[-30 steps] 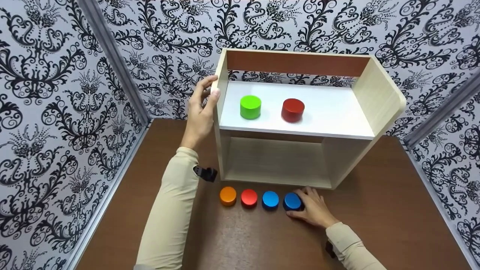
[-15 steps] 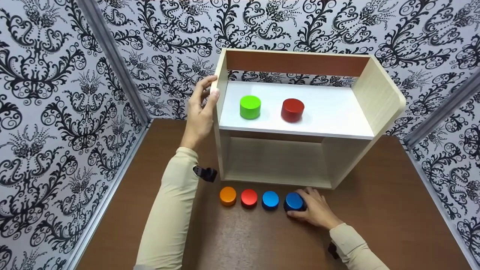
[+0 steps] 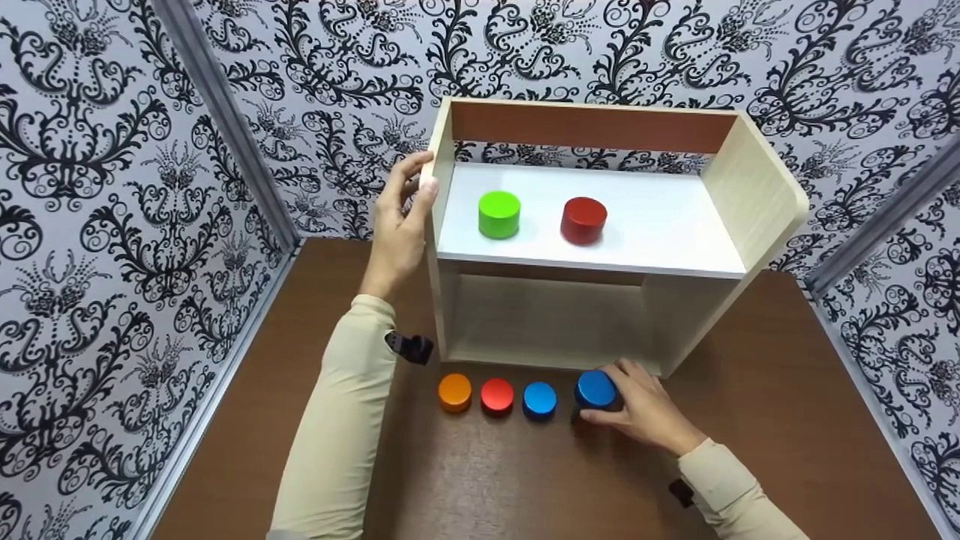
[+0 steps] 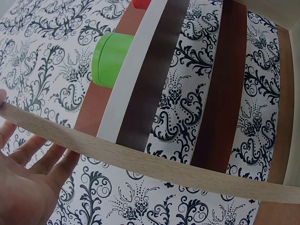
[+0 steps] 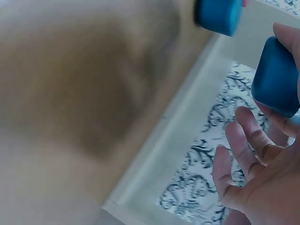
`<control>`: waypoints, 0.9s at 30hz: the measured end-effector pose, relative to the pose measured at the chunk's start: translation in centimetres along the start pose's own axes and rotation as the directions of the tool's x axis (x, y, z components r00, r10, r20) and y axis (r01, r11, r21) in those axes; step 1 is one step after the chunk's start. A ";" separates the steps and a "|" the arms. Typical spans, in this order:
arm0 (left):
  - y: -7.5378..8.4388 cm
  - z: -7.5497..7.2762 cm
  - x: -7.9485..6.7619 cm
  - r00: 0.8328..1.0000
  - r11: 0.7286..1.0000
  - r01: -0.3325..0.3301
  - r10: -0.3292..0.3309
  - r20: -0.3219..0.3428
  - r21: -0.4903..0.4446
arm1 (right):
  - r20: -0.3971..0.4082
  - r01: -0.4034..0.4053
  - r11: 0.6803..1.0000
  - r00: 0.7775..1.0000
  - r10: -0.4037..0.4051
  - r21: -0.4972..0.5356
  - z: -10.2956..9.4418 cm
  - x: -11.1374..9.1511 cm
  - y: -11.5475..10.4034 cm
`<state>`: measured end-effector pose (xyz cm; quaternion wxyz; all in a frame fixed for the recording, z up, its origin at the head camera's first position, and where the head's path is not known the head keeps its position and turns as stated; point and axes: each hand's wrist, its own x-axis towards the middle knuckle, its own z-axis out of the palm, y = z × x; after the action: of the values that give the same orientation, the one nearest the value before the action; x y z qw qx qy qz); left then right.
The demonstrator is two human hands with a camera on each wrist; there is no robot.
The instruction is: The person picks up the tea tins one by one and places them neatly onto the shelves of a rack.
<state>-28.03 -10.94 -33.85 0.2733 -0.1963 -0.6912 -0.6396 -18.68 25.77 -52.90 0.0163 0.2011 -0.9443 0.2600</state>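
Wall (image 3: 360, 45): black scrollwork on white, behind the shelf (image 3: 757, 187); brown table (image 3: 525, 480) beneath it.
Right hand (image 3: 643, 406): thumb and fingers round the dark blue block (image 3: 596, 388), just in front of the shelf's right half; looks raised off the table.
Left hand (image 3: 399, 229): holding the edge of the shelf's left side, thumb and fingers on it.
Slip risk: I pinch smooth-looking, rounded sides; too light a squeeze and the block could twist or drop.
Bump risk: the shelf's front edge is close; carrying too low could knock block or knuckles on it.
Neighbour risk: a swing leftward could topple the light blue block (image 3: 539, 401), also before the shelf.
Shelf risk: uneven pull from my left could shift it and slide what it bears.
Upper board (image 3: 660, 217): green block (image 3: 499, 215) toward the shelf's left side, dark red block (image 3: 583, 221) near its middle, well apart.
Lower bay (image 3: 551, 319): open-fronted, pale floor showing.
Row: orange block (image 3: 454, 393), then light red block (image 3: 496, 397), before the shelf's left half.
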 end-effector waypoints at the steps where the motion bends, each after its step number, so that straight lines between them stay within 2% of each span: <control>1: 0.0 0.0 0.0 1.000 1.000 -0.002 0.002 -0.002 0.002 | -0.005 0.010 1.000 1.000 -0.010 -0.002 -0.3 0.0 -0.2; 14: 0.2 0.0 0.0 1.000 1.000 -0.004 0.004 0.007 0.003 | -0.065 0.133 0.991 0.989 -0.135 -0.027 -4.4 0.3 -2.9; 22: 0.1 -0.1 0.0 1.000 1.000 0.000 0.000 0.007 0.005 | -0.068 0.128 0.991 0.989 -0.130 -0.022 -7.2 0.5 -3.8; 27: 0.1 0.0 0.0 1.000 1.000 -0.001 0.001 0.009 0.003 | -0.092 0.164 0.986 0.982 -0.167 -0.042 -8.9 0.6 -4.3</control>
<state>-27.97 -10.94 -33.78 0.2709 -0.1992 -0.6934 -0.6373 -18.25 26.62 -43.03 0.0862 0.2661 -0.9267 0.2509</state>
